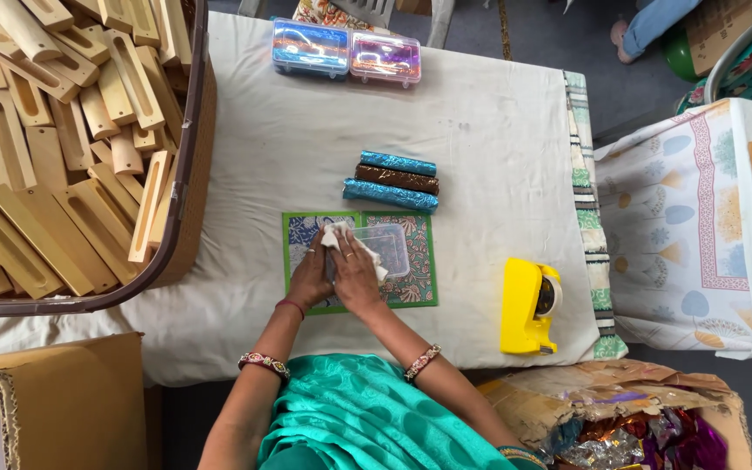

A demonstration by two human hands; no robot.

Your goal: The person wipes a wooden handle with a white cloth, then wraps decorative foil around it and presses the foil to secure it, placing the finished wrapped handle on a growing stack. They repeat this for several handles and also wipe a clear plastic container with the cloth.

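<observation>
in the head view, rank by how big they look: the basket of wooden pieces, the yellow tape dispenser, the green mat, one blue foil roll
1. Basket of wooden pieces, by far the largest.
2. Green mat.
3. Yellow tape dispenser.
4. Blue foil roll, the smallest.

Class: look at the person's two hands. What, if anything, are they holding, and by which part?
Both the left hand and right hand grip a white cloth by its near end, beside a clear plastic box.
</observation>
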